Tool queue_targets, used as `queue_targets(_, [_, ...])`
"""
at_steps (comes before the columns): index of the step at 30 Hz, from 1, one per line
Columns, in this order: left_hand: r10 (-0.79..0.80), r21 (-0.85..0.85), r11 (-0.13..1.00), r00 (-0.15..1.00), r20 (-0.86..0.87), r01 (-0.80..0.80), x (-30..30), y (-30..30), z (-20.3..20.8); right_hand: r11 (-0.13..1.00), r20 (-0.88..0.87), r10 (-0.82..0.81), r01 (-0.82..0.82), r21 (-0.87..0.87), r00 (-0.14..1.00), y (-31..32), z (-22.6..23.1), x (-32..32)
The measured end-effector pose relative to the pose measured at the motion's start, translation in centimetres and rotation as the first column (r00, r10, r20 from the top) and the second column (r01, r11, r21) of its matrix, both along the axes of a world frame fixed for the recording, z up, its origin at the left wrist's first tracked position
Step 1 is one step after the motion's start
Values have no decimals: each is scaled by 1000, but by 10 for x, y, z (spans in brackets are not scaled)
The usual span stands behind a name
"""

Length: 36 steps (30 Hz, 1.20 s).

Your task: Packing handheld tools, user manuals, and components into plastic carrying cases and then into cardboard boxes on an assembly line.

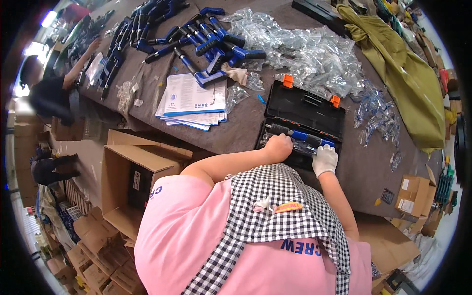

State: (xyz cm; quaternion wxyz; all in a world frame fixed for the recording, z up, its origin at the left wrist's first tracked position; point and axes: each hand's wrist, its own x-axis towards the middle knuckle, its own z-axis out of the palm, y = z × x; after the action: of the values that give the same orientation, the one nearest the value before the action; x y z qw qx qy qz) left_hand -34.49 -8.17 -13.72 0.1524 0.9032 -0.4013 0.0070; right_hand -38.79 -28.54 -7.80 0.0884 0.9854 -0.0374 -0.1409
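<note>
On the grey-covered table a black plastic tool case (307,105) lies with its lid folded back, orange latches on the lid's far edge. A blue-and-black hand tool (301,136) rests lengthwise in its lower half. Clear plastic bags (304,147) with small parts are tucked beside the tool. My bare left hand (279,147) is over the case's left part, fingers curled down by the tool's dark end; what they hold is hidden. My right hand (325,160), in a white glove, has its fingers closed over the tool's blue right end.
Beyond the case lie a heap of clear bags (300,49), several blue-and-black tools (209,42) and a stack of printed sheets (192,96). Olive cloth (398,73) covers the right side. An open cardboard box (140,157) stands at my left. A co-worker (51,91) reaches over the table's far left.
</note>
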Motion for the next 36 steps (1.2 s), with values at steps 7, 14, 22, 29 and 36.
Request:
queue_targets(7, [-18,-216,976,992,-127,-10,15,46,46,989,72,13,-24,147,997,-5,24,-15])
queue_targets(14, [525,64,850,851,-18,-523,98,241,24,953,352,-106,-6,302,930,-35,42,-38])
queue_targets(22, [448,84,894,876,-178,-440,117,265,0,952,459,-103,-46,304,882,-19,38,-24])
queue_targets(29, [452,71,889,840,-299,-453,129,282,-9,929,454,-65,-111,352,889,-1,38,-15])
queue_targets(36, [405,90,914,895,-189,-395,120,265,5,910,448,-10,-178,374,894,16,39,-1])
